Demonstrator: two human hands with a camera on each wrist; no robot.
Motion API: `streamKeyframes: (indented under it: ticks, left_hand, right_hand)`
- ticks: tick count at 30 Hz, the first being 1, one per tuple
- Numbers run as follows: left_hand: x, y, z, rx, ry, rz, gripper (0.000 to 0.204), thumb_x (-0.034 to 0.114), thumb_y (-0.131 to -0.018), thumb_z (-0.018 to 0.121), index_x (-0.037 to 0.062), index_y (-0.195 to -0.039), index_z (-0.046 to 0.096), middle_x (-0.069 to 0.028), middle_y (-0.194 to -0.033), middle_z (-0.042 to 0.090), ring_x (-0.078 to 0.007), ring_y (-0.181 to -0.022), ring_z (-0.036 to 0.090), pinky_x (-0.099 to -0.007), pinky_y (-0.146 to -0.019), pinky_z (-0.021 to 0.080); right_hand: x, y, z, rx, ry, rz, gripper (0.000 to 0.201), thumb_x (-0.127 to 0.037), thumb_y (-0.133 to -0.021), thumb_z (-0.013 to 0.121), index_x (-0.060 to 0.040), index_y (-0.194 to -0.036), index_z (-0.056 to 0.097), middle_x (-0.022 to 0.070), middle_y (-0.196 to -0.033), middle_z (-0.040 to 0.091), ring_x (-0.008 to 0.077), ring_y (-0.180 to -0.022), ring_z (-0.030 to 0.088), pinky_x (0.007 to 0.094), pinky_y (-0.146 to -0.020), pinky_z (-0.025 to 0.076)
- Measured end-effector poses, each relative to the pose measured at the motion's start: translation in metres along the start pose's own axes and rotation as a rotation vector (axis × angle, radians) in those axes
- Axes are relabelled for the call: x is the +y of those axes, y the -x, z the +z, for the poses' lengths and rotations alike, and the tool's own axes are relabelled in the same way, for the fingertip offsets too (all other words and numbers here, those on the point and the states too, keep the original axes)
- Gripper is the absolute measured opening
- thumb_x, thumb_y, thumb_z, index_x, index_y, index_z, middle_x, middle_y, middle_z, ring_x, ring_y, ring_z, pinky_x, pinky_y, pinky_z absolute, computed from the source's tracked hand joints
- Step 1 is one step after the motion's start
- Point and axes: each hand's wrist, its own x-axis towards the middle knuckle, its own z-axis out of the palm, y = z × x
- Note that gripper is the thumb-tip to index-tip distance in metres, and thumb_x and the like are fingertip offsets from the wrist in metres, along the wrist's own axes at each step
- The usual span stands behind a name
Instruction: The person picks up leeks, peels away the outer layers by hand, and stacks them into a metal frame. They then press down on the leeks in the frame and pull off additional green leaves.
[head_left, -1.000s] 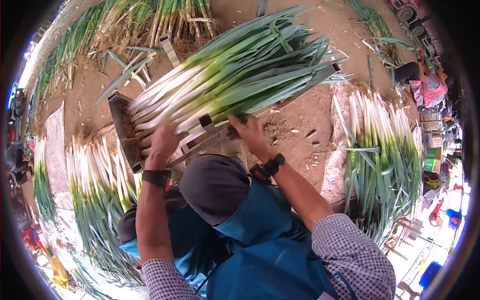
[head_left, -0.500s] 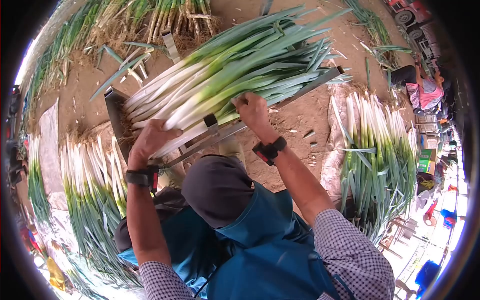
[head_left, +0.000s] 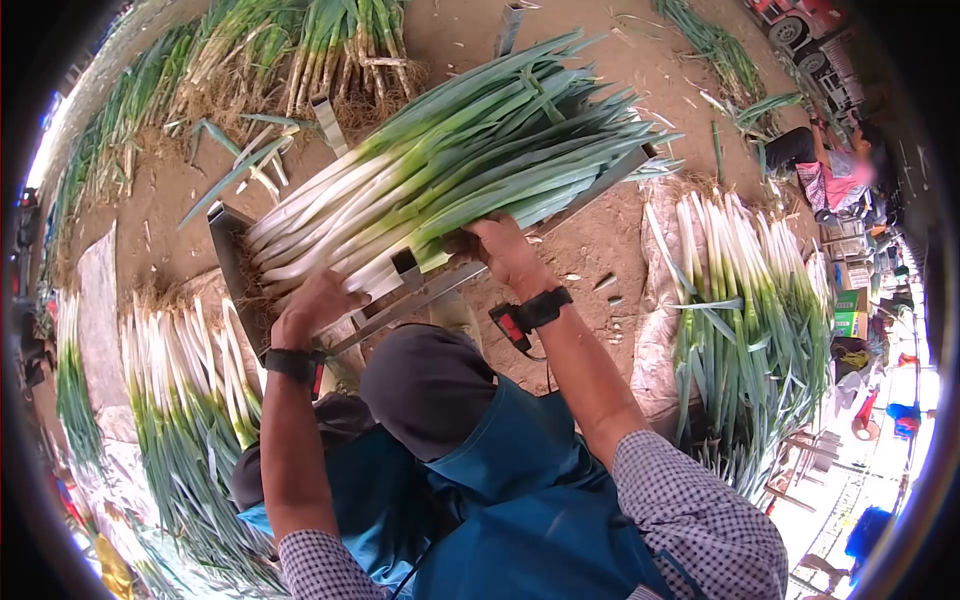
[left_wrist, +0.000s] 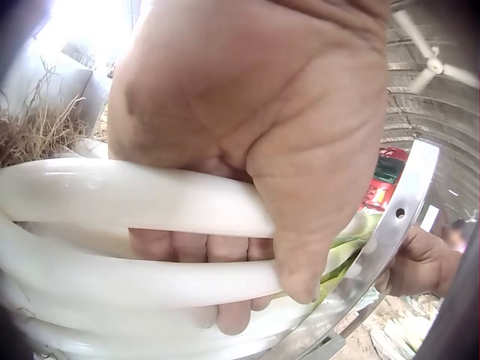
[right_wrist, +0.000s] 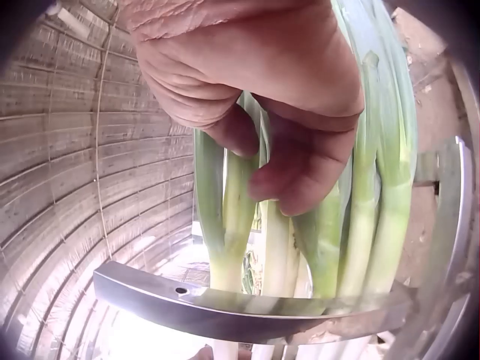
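Note:
In the head view, a thick bundle of leeks (head_left: 400, 190) lies slantwise in a metal rack (head_left: 234, 268), white ends at the left, green leaves at the upper right. My left hand (head_left: 315, 308) is at the white stalks near the rack's front side. The left wrist view has its fingers (left_wrist: 232, 315) behind white stalks (left_wrist: 135, 196) and its thumb in front, gripping them. Farther right, my right hand (head_left: 505, 250) holds the green part; in the right wrist view its fingers (right_wrist: 300, 176) curl round leaves (right_wrist: 386, 135) above a metal bar (right_wrist: 247, 319). Some fingertips are hidden.
Leeks lie in piles at the left (head_left: 190, 400) and right (head_left: 750, 320). More leeks with roots (head_left: 345, 60) are at the top left. A short metal post (head_left: 404, 264) stands between my hands. A person in pink (head_left: 845, 178) is at the far right.
Both hands have moved down toward the rack's front edge since half a second ago. A long leaf that stuck out at the upper right no longer stands out. The head view has shifted slightly.

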Motion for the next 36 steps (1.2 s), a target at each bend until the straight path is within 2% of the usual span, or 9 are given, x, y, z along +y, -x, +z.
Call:
streamKeyframes:
  ticks: [2,5,8,13,18,19,24,28,36]
  left_hand:
    - [0.001,-0.001,0.001,0.021,-0.015,0.028,0.052,0.045,-0.081,0.074,-0.0046,-0.094,0.069,-0.0258,-0.09,0.068,-0.0329,-0.08,0.067,-0.0444,-0.076,0.051]
    - [-0.003,0.006,0.004,0.121,0.091,0.064,0.052,0.044,-0.079,0.077,-0.0035,-0.069,0.059,-0.0114,-0.063,0.052,-0.0195,-0.062,0.047,-0.0413,-0.062,0.043]
    - [-0.006,0.004,0.004,0.08,0.106,0.001,0.054,0.045,-0.079,0.078,-0.0029,-0.066,0.056,-0.0086,-0.058,0.048,-0.0177,-0.059,0.042,-0.0413,-0.059,0.041]
    - [-0.022,-0.011,0.016,0.067,0.173,0.057,0.045,0.042,-0.08,0.078,0.0008,-0.07,0.063,-0.0019,-0.057,0.046,-0.0113,-0.056,0.041,-0.037,-0.053,0.037]
    - [-0.036,-0.019,0.018,-0.012,0.221,0.074,0.038,0.037,-0.081,0.079,0.0031,-0.07,0.066,0.0022,-0.056,0.047,-0.0097,-0.055,0.041,-0.0344,-0.052,0.035]
    - [-0.034,-0.018,0.015,-0.034,0.225,0.081,0.055,0.049,-0.078,0.078,-0.0028,-0.068,0.06,-0.0106,-0.061,0.051,-0.0168,-0.059,0.049,-0.0386,-0.058,0.043]
    - [-0.019,-0.014,0.005,-0.048,0.08,0.035,0.049,0.046,-0.078,0.075,-0.0018,-0.075,0.067,-0.0131,-0.069,0.063,-0.0206,-0.067,0.059,-0.0392,-0.066,0.047]
    - [-0.008,-0.009,0.0,-0.097,0.112,0.028,0.048,0.046,-0.078,0.073,-0.0026,-0.08,0.071,-0.0146,-0.077,0.07,-0.0247,-0.075,0.067,-0.0382,-0.073,0.05]
    - [-0.024,-0.021,0.011,-0.033,0.078,0.043,0.049,0.046,-0.076,0.074,-0.0025,-0.077,0.067,-0.0136,-0.072,0.065,-0.0219,-0.07,0.062,-0.0388,-0.068,0.048]
  right_hand:
    - [-0.013,0.002,-0.002,-0.045,0.019,0.05,0.028,-0.014,-0.094,0.064,0.0022,-0.117,0.063,0.0161,-0.096,0.07,0.0251,-0.071,0.07,0.0388,-0.063,0.06]
    - [-0.023,0.009,0.011,0.013,0.062,-0.027,0.028,-0.014,-0.093,0.065,0.0008,-0.117,0.064,0.0142,-0.098,0.071,0.0249,-0.075,0.071,0.0374,-0.062,0.059]
    - [-0.02,-0.004,0.004,0.04,-0.044,-0.241,0.027,-0.014,-0.092,0.065,-0.0014,-0.116,0.064,0.0108,-0.098,0.071,0.0233,-0.076,0.069,0.0359,-0.062,0.057]
    - [-0.029,-0.028,-0.02,-0.003,-0.367,-0.266,0.012,-0.014,-0.09,0.065,-0.0046,-0.097,0.062,0.0063,-0.078,0.061,0.0198,-0.063,0.054,0.0403,-0.056,0.042]
    - [-0.041,0.014,-0.015,-0.028,-0.148,-0.445,0.013,-0.008,-0.086,0.068,0.0006,-0.095,0.064,0.0099,-0.08,0.065,0.0219,-0.061,0.061,0.0366,-0.052,0.049]
    - [-0.043,0.024,-0.014,0.001,-0.124,-0.433,0.016,-0.007,-0.086,0.069,0.0019,-0.098,0.063,0.0103,-0.082,0.065,0.0216,-0.061,0.062,0.0353,-0.052,0.051]
    - [-0.024,0.032,-0.021,0.3,-0.034,-0.317,0.034,-0.016,-0.09,0.075,0.0043,-0.11,0.058,0.0086,-0.086,0.065,0.019,-0.063,0.066,0.0319,-0.052,0.059]
    - [-0.015,0.041,-0.035,0.243,0.086,-0.156,0.029,-0.015,-0.092,0.072,0.005,-0.109,0.061,0.0122,-0.089,0.069,0.0193,-0.065,0.069,0.0326,-0.054,0.061]
    - [-0.004,-0.008,-0.038,0.208,0.13,-0.303,0.018,-0.009,-0.092,0.065,0.0025,-0.106,0.065,0.0118,-0.09,0.071,0.0209,-0.068,0.069,0.0346,-0.062,0.062]
